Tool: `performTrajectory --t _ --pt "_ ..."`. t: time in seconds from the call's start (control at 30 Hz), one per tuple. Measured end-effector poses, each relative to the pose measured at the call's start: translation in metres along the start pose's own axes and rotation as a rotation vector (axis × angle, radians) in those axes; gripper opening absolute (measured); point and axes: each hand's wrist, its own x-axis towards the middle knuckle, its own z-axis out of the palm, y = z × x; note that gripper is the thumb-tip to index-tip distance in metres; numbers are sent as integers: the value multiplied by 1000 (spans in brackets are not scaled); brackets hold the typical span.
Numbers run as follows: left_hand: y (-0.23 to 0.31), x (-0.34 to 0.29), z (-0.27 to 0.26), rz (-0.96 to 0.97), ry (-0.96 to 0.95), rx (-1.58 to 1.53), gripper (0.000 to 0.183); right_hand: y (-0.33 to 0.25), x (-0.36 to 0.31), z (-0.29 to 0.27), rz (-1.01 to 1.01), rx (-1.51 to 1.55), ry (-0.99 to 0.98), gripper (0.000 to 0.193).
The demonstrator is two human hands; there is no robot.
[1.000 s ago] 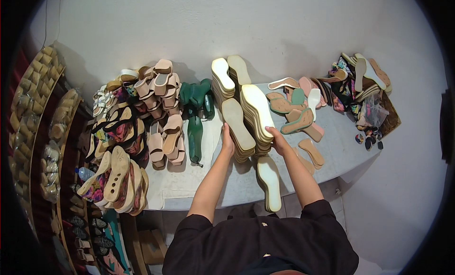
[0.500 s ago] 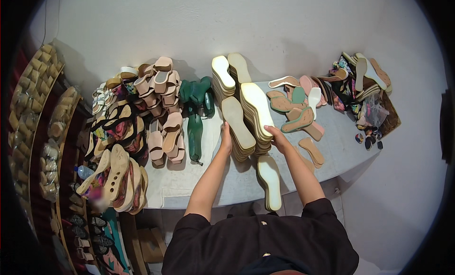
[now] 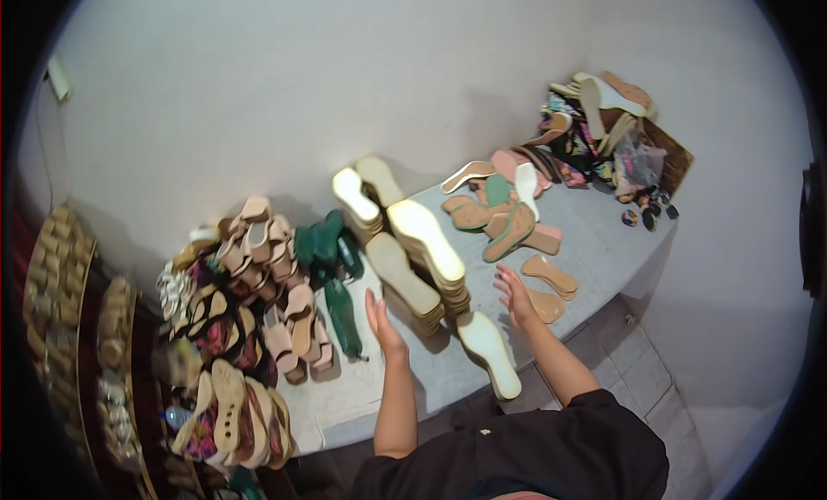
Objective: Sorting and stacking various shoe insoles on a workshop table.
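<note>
My left hand (image 3: 385,326) is open, fingers stretched out, just left of a stack of beige shoe soles (image 3: 401,274). On the other side my right hand (image 3: 515,298) is also open, its fingers spread and holding nothing. Between the hands stands a taller stack of cream soles (image 3: 425,239) beside the beige one. A smaller stack of pale soles (image 3: 488,343) lies nearest me at the table edge. Two more sole stacks rise behind, one with a bright white top (image 3: 354,193) and one beige (image 3: 380,180).
Dark green shoe lasts (image 3: 343,317) and pink heeled sandals (image 3: 299,310) lie left on the table (image 3: 594,220). Wedge soles (image 3: 230,405) crowd its left end. Loose soles (image 3: 508,231) lie right of the stacks, near a box (image 3: 669,151) of shoe parts. Shelves (image 3: 56,293) stand left.
Both hands have come off the sole stacks they were touching and moved apart, fingers opening. The view has tilted and shifted, so the whole table appears turned.
</note>
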Motion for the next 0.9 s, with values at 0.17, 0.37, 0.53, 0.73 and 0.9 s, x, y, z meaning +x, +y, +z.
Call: performTrajectory --t 0.17,0.37,0.53,0.73,0.9 --pt "21 -72 48 114 -49 -72 38 24 -45 -86 31 153 226 45" --pt "-2 -141 123 192 -152 -109 36 -2 -86 -200 -63 174 567 24" --pt "-42 -206 213 184 -184 -149 37 -33 -106 -295 -180 166 596 16" --pt "-80 -263 303 104 -320 -189 38 -88 -123 -385 -337 113 695 14" --pt "-105 -260 346 92 -364 -95 37 -102 -103 -414 -395 113 608 15"
